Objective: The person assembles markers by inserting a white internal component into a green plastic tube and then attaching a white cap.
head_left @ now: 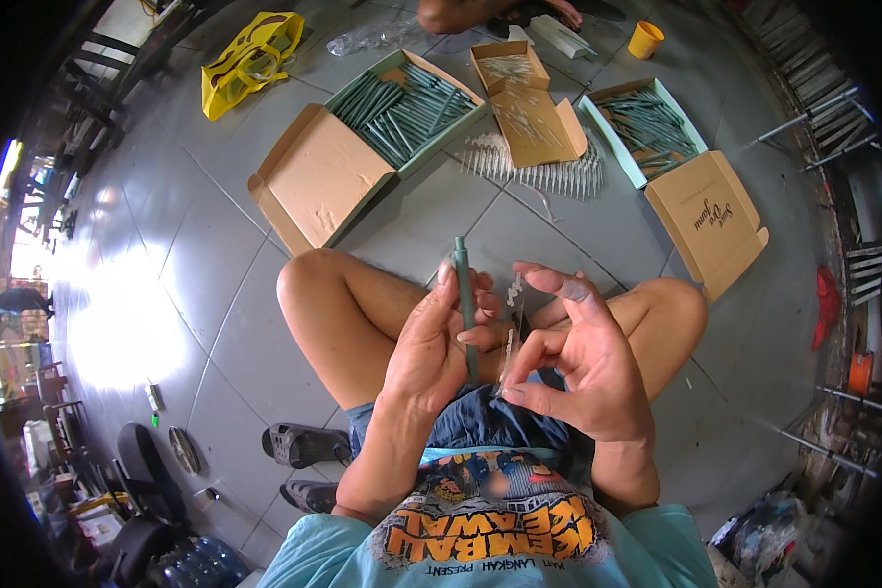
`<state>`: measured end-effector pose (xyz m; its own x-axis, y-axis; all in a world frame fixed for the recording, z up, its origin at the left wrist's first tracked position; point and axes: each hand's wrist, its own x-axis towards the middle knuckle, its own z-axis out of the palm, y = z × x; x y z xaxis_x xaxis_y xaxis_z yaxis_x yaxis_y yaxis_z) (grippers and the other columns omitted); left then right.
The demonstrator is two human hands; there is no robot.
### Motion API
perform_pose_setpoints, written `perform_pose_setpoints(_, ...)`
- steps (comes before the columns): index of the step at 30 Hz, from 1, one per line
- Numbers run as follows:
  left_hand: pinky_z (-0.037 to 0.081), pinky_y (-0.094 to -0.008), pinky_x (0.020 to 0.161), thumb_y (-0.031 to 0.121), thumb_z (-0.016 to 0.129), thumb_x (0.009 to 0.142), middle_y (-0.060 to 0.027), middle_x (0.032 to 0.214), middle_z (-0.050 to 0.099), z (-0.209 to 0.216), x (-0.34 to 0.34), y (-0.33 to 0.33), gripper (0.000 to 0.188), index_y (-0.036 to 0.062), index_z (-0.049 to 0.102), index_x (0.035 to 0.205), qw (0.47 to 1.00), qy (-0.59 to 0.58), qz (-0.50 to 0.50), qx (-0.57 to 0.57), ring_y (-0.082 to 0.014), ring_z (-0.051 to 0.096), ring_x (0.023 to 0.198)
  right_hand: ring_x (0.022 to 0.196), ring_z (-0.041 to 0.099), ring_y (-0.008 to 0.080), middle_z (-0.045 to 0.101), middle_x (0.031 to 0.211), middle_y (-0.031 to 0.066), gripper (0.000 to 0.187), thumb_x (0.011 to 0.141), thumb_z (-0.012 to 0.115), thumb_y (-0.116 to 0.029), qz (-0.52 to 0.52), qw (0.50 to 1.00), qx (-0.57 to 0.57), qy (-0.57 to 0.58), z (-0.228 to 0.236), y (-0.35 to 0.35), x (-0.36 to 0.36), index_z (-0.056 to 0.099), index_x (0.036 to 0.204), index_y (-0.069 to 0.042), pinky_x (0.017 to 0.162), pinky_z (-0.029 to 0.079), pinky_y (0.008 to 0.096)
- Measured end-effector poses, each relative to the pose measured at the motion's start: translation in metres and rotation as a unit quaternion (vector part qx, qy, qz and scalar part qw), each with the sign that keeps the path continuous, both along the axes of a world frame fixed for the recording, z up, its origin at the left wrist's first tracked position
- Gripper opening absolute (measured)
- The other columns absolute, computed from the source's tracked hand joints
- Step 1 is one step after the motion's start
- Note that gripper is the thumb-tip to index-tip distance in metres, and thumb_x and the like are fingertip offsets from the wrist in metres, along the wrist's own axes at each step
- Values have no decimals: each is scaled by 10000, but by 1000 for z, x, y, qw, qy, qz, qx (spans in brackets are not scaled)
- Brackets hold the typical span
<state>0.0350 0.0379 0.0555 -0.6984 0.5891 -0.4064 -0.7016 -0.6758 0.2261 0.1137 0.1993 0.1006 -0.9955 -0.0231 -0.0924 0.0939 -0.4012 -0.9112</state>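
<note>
My left hand [423, 348] is closed around a slim green pen [465, 286], its push-button end pointing up and away from me. Just right of it, my right hand [590, 365] pinches a thin clear strip with white marks [516, 304] between its thumb and fingers. The strip stands close beside the pen, and I cannot tell whether they touch. Both hands are raised over my crossed legs. Ahead lies a left open box [328, 181] of many green pens, and a right open box [704, 211] holds more.
Between the boxes, a small brown carton [549, 147] bears thin pale pieces. A row of clear, narrow pieces [549, 180] lies before it on the tiles. A yellow bag [227, 83], a yellow cup [646, 40] and another person's limb [461, 14] are farther off. Sandals [309, 444] rest at left.
</note>
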Motion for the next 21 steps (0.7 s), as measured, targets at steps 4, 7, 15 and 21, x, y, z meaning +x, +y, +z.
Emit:
perform_pose_setpoints(4,455,-201,627,268,526,1045,-55,1076,573,-4,-3,-2,281,48,539,1221,997,49,-46,24,-140,547,939,818,685,170,280,1541,200,880,696,771,151,18,999,15,31,5,3,-5,335,1443,-12,754,566,273)
perform_pose_setpoints(7,510,-233,659,294,535,1037,-113,1076,603,-6,-6,0,289,31,598,1140,993,21,-62,93,-226,562,978,874,678,158,332,1487,136,903,729,714,178,33,997,42,54,9,8,-6,260,1488,-7,826,563,274)
perform_pose_setpoints(15,499,-404,944,475,520,1013,-75,1043,599,-10,-1,11,417,81,608,1117,984,-3,-141,106,-217,582,1017,858,693,157,319,1507,159,890,720,740,157,27,995,75,56,6,5,-11,286,1470,4,774,557,259)
perform_pose_setpoints(21,501,-402,965,509,544,991,-80,1042,594,-14,5,22,459,66,609,1087,983,-23,-119,137,-237,591,1058,865,694,150,353,1472,151,890,716,747,159,25,997,74,30,7,5,-11,283,1464,26,758,567,252)
